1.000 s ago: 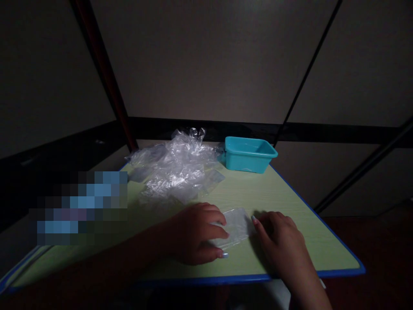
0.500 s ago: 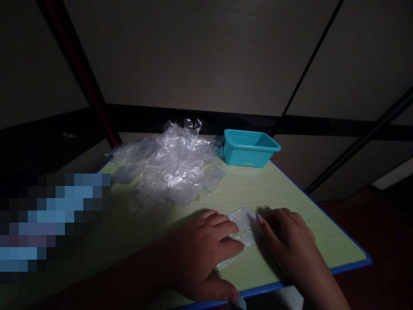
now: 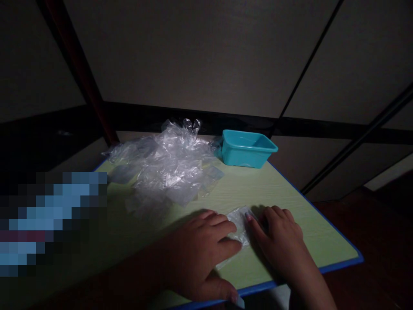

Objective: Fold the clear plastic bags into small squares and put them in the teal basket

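A small clear plastic bag (image 3: pixel 238 220) lies flat on the pale green table (image 3: pixel 274 189) near its front edge. My left hand (image 3: pixel 203 254) rests over the bag's left part, fingers apart and pressing down on it, with the thumb at the table's blue edge. On the other side, my right hand (image 3: pixel 280 234) touches the bag's right edge with its thumb; its other fingers are bent and partly hidden behind the hand. Both palms are out of sight. Farther back on the left lies a loose heap of crumpled clear plastic bags (image 3: pixel 174 163).
A turquoise plastic tub (image 3: pixel 247 155) stands at the table's back right, beside the heap. Dark-lined wall panels (image 3: pixel 193 56) rise behind the table. A blurred-out, pixelated blue area (image 3: pixel 64 202) covers the left side.
My right hand has moved left, bringing its thumb onto the plastic bag's edge. My left hand stays almost where it was. The whole view has shifted slightly.
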`<state>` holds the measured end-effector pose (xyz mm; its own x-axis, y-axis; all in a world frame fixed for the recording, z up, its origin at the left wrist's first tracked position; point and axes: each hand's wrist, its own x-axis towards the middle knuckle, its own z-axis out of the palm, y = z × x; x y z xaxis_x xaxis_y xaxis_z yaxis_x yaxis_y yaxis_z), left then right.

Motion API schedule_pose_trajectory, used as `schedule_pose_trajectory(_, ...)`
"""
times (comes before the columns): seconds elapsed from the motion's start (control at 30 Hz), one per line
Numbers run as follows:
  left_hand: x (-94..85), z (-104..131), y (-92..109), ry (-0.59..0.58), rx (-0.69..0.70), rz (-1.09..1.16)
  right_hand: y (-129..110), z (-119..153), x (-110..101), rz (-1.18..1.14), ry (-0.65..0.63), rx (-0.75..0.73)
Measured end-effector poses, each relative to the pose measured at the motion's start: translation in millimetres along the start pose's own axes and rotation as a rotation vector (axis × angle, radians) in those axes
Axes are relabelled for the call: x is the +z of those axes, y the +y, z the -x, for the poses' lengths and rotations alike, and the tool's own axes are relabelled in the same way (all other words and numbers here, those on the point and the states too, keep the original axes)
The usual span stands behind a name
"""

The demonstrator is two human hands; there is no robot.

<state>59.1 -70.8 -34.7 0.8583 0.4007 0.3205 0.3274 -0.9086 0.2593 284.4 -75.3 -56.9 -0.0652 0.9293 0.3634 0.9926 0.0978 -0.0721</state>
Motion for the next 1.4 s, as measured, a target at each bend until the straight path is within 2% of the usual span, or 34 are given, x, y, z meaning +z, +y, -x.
schedule_pose_trajectory(0.13, 0.5, 0, 0, 0.004, -0.001, 0.001, -2, -1, -2, -0.144, 0.018, 0.007)
schedule_pose_trajectory(0.37, 0.8, 1, 0, 0.024, 0.008, 0.006, -7, -2, -8, -0.694, -0.078, 0.125)
schedule_pose_trajectory(0.5, -1.3, 1, 1, 0.010, 0.001, 0.003, -6, -2, -8, -0.769, -0.116, 0.156)
schedule_pose_trajectory(0.67, -1.1, 1, 1, 0.016, 0.002, 0.009, -8, 2, -17, -0.884, -0.193, 0.120)
schedule_pose_trajectory(0.73, 0.0, 1, 1, 0.023, 0.005, 0.012, -9, 4, -20, -0.856, -0.197, 0.094)
schedule_pose_trajectory(0.9, 0.8, 1, 1, 0.045, 0.005, 0.029, -9, 12, -20, -0.617, -0.111, -0.071)
schedule_pose_trajectory(1.1, -1.4, -1, 2, -0.033, -0.012, 0.022, -10, 20, -15, -0.409, -0.147, -0.165)
schedule_pose_trajectory(1.3, -4.8, -3, 2, -0.092, -0.025, 0.010, -17, 24, -14, -0.492, -0.182, -0.191)
schedule_pose_trajectory(1.4, -4.5, -3, 2, -0.082, -0.015, 0.012, -23, 27, -16, -0.562, -0.180, -0.231)
